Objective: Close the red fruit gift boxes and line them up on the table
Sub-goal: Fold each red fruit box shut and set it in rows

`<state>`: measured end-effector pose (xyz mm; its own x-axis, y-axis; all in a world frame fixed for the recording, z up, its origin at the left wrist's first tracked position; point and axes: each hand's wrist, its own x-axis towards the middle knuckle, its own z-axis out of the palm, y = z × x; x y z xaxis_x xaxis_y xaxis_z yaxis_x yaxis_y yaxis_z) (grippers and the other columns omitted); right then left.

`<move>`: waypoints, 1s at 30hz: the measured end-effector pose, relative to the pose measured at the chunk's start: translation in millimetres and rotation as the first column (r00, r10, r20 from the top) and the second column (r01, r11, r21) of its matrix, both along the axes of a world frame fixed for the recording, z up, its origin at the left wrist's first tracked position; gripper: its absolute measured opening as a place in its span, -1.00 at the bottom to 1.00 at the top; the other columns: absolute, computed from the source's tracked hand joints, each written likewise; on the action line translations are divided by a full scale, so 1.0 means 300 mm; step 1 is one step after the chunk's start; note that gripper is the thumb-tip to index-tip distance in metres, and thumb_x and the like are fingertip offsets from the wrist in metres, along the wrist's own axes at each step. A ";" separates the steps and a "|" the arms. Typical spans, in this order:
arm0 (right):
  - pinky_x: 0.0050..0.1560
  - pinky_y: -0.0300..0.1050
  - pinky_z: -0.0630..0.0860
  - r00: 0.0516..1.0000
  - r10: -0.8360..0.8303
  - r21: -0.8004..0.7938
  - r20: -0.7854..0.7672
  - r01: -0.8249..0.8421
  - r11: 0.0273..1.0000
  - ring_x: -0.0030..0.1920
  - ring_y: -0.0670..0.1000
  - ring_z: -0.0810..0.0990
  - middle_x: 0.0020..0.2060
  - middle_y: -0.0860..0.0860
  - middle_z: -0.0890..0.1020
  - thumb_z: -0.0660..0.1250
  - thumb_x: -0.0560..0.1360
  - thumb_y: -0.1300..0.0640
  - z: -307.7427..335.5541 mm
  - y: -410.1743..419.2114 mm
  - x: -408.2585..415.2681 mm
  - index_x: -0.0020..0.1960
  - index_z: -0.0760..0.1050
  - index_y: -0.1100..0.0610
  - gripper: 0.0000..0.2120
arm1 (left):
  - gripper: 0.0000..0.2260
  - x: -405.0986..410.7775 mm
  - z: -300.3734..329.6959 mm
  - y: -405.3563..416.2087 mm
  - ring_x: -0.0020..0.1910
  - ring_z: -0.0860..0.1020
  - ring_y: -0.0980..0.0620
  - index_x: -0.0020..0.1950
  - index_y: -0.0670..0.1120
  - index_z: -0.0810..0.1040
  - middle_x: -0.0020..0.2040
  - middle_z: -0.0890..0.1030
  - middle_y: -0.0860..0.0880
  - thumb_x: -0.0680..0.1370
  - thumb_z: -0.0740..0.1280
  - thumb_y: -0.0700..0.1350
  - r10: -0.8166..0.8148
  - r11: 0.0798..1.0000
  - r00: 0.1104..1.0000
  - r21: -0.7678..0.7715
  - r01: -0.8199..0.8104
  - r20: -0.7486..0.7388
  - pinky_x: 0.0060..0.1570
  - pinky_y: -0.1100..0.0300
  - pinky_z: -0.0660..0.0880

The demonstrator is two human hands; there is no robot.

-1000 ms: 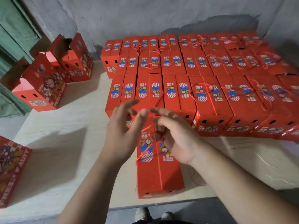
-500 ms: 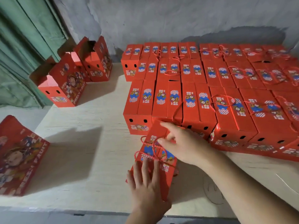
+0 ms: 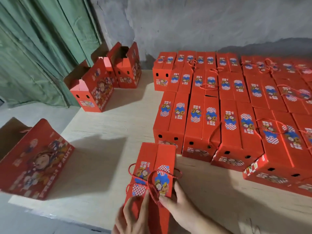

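A closed red fruit gift box [image 3: 157, 157] lies lengthwise at the front of the table, two red cord handles [image 3: 152, 179] looped loosely on its lid. Its far end sits just short of the front row of closed boxes [image 3: 202, 125]. My left hand [image 3: 133, 215] rests on the lid's near left part with fairly straight fingers. My right hand [image 3: 179, 203] lies on the near right part, thumb along the box's right edge. The box's near end is hidden under my hands.
Rows of closed red boxes [image 3: 244, 92] fill the table's right and back. Two open boxes [image 3: 94, 92] [image 3: 128, 71] stand at the back left near a green curtain [image 3: 33, 48]. Another open box [image 3: 33, 159] tilts at the left edge. Bare pale tabletop [image 3: 104, 141] lies between.
My right hand has drawn back from the middle of the lid to the box's near end, beside my left hand. The view has swung left and the box points towards the front row.
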<state>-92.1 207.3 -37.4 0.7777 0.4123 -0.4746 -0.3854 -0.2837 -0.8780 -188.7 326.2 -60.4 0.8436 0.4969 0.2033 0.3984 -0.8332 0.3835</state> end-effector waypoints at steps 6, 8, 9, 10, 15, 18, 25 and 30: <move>0.19 -0.27 0.54 0.996 0.056 0.057 -0.063 -0.052 0.997 0.18 -0.16 0.64 0.21 -0.12 0.66 0.33 0.60 0.26 -0.002 0.318 0.165 0.43 0.39 -0.08 -0.53 | -0.03 0.130 0.047 0.279 0.29 0.39 -0.29 0.47 0.25 0.49 0.28 0.47 -0.04 0.03 0.45 0.41 0.097 0.994 0.991 -0.043 -0.102 -0.089 0.23 -0.26 0.41; 0.29 -0.14 0.53 0.999 0.031 0.035 -0.032 -0.030 0.999 0.26 -0.05 0.61 0.31 -0.03 0.61 0.31 0.62 0.25 0.012 0.390 0.275 0.50 0.32 -0.04 -0.50 | 0.07 0.246 0.069 0.370 0.38 0.27 -0.28 0.55 0.30 0.34 0.38 0.35 -0.02 0.03 0.42 0.52 0.013 0.997 0.978 -0.076 -0.029 -0.208 0.29 -0.28 0.34; 0.39 -0.04 0.47 0.999 0.034 -0.005 0.003 -0.034 0.999 0.35 0.00 0.54 0.40 0.01 0.53 0.30 0.64 0.21 0.021 0.423 0.337 0.55 0.26 -0.04 -0.47 | 0.08 0.313 0.076 0.414 0.41 0.21 -0.26 0.57 0.34 0.25 0.42 0.29 0.00 0.06 0.37 0.57 -0.018 0.997 0.967 -0.072 0.000 -0.255 0.31 -0.27 0.31; 0.47 0.05 0.39 0.998 0.040 -0.062 0.041 -0.038 0.997 0.44 0.05 0.45 0.48 0.03 0.44 0.30 0.65 0.17 0.030 0.456 0.403 0.59 0.20 -0.05 -0.43 | 0.10 0.386 0.077 0.453 0.43 0.15 -0.24 0.59 0.37 0.16 0.45 0.22 0.02 0.07 0.33 0.60 -0.039 0.998 0.955 -0.067 0.020 -0.295 0.33 -0.24 0.29; 0.37 0.01 0.44 0.985 0.051 -0.295 0.165 0.000 0.956 0.34 0.13 0.51 0.41 0.06 0.49 0.29 0.61 0.08 0.091 0.579 0.721 0.55 0.24 -0.03 -0.46 | 0.18 0.732 0.032 0.610 0.43 0.06 -0.19 0.59 0.42 0.01 0.47 0.09 0.04 0.02 0.20 0.75 -0.155 0.984 0.935 -0.139 0.115 -0.320 0.35 -0.30 0.24; 0.10 -0.13 0.47 0.916 0.072 -0.312 0.395 0.060 0.948 0.19 0.08 0.62 0.24 0.03 0.63 0.29 0.60 0.12 0.126 0.555 0.876 0.37 0.52 0.04 -0.66 | 0.04 0.938 0.007 0.702 0.42 0.06 -0.15 0.56 0.39 0.13 0.47 0.10 0.09 0.14 0.08 0.77 -0.265 0.958 0.924 -0.187 0.219 -0.277 0.35 -0.32 0.21; 0.43 0.16 0.28 0.706 0.431 -0.806 0.562 0.349 0.478 0.45 0.14 0.26 0.52 0.00 0.27 0.01 0.64 -0.22 -0.008 0.338 1.053 0.60 0.17 0.01 -0.40 | -0.52 1.504 0.021 0.689 0.46 0.07 -0.21 0.44 0.41 0.27 0.49 0.13 0.06 0.54 0.17 0.46 -0.324 0.939 0.892 -0.226 0.261 -0.315 0.39 -0.28 0.15; 0.47 0.21 0.26 0.719 0.392 -0.793 0.574 0.368 0.485 0.49 0.14 0.26 0.55 0.00 0.28 -0.02 0.63 -0.23 -0.028 0.353 1.060 0.62 0.15 -0.04 -0.40 | -0.55 1.804 0.040 0.523 0.44 0.08 -0.25 0.47 0.41 0.22 0.48 0.08 0.04 0.59 0.10 0.41 -0.274 0.952 0.898 -0.230 0.202 -0.343 0.36 -0.25 0.16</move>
<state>225.9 313.1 -45.8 0.9908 0.1336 0.0220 0.1354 -0.9752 -0.1752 352.5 483.2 -48.3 0.9376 0.2701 -0.2188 0.3390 -0.8497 0.4038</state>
